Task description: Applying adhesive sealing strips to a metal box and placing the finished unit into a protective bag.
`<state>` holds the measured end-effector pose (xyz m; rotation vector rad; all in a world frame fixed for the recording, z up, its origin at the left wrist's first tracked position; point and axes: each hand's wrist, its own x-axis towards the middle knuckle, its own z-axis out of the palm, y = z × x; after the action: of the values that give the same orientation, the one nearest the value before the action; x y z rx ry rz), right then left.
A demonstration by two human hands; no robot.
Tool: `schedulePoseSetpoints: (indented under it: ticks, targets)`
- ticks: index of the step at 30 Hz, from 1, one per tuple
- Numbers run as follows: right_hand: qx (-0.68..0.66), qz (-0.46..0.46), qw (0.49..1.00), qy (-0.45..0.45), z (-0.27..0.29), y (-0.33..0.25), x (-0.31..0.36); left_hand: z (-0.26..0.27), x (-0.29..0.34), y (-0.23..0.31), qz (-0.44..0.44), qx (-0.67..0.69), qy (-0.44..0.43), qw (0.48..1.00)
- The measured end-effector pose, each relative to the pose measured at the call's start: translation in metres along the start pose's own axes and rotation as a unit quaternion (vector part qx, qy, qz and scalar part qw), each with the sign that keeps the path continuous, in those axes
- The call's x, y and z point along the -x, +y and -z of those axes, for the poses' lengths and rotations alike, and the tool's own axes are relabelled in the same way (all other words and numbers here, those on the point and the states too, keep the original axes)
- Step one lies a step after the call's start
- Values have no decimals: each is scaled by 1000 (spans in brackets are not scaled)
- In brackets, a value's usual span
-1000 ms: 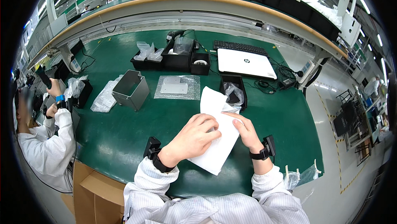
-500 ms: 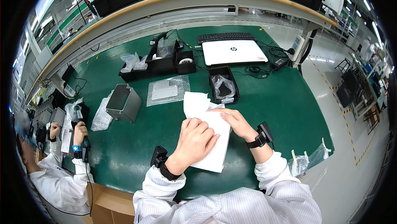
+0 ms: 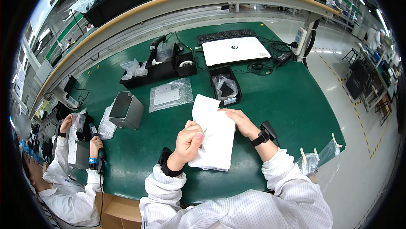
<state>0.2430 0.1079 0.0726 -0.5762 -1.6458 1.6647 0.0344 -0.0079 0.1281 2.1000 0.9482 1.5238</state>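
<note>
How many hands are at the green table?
4: the person's left hand and right hand on the white sheet; a co-worker's hand gripping a dark tool, their other hand by clear plastic.

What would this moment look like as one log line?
left hand: gripping white sheet | right hand: at sheet's right edge | beyond: open grey box, plate on bubble wrap

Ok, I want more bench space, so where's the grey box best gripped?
Probably the right wall's rim, from above and the right: the grey box stands open-topped, so the thumb can go inside with fingers outside, while bubble wrap lies by its left side.
</note>
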Motion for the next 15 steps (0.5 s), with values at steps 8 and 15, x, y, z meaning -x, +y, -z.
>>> schedulePoseSetpoints:
  ticks: [8,15]
  targets:
    - [-78,9,997,21,12,11,-2,23,11,1,10,23,45,999]
    - [-88,55,993,50,13,16,-1,42,47,-10,53,-37,42,997]
